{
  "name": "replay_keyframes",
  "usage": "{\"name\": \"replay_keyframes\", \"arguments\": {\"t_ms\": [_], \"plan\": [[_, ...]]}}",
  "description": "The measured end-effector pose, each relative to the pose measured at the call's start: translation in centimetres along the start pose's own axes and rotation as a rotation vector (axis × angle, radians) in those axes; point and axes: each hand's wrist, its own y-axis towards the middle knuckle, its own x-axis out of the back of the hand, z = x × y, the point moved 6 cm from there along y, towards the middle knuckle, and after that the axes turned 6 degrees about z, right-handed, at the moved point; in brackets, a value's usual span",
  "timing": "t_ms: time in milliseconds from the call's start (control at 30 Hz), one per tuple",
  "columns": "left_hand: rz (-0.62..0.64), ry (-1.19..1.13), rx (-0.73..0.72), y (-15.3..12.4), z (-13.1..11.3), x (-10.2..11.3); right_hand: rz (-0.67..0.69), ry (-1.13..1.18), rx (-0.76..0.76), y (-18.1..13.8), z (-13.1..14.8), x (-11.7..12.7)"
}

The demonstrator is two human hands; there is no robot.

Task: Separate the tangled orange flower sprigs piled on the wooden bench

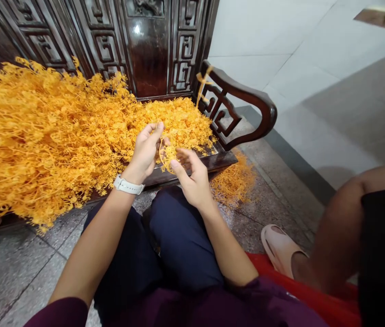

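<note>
My left hand (pixel 147 149), with a pale watch (pixel 129 185) on its wrist, pinches the thin stem of an orange sprig (pixel 167 156) of artificial flowers. The sprig hangs down between my two hands. With thumb and fingers curled, my right hand (pixel 194 176) holds the lower florets from the right side. Just beyond both hands lies a heap of loose orange florets (pixel 182 120) on the bench seat. A much larger mass of orange flower branches (pixel 52 136) fills the seat to the left.
The dark carved wooden bench (pixel 149 59) has a curved armrest (pixel 263 109) with an orange strip (pixel 204 84) hanging on it. Orange stems (pixel 235 181) lie on the floor beneath. To the right are another person's leg and pink slipper (pixel 282 250), beside something red (pixel 267 270).
</note>
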Motion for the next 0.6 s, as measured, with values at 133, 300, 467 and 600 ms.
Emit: {"name": "replay_keyframes", "arguments": {"t_ms": [133,300,467,600], "plan": [[0.141,0.055,0.008,-0.6,-0.3,-1.0,0.032,0.264,-0.059,2.4,-1.3,-0.6],[0.050,0.034,-0.113,-0.6,-0.9,-0.6,-0.136,0.170,-0.020,2.6,-0.4,-0.6],[-0.196,0.019,-0.177,-0.4,-1.0,-0.1,-0.018,-0.169,0.297,2.3,1.3,-2.3],[-0.225,0.198,-0.222,0.1,-1.3,-0.4,0.108,-0.360,0.426,1.7,2.3,-2.8]]}}
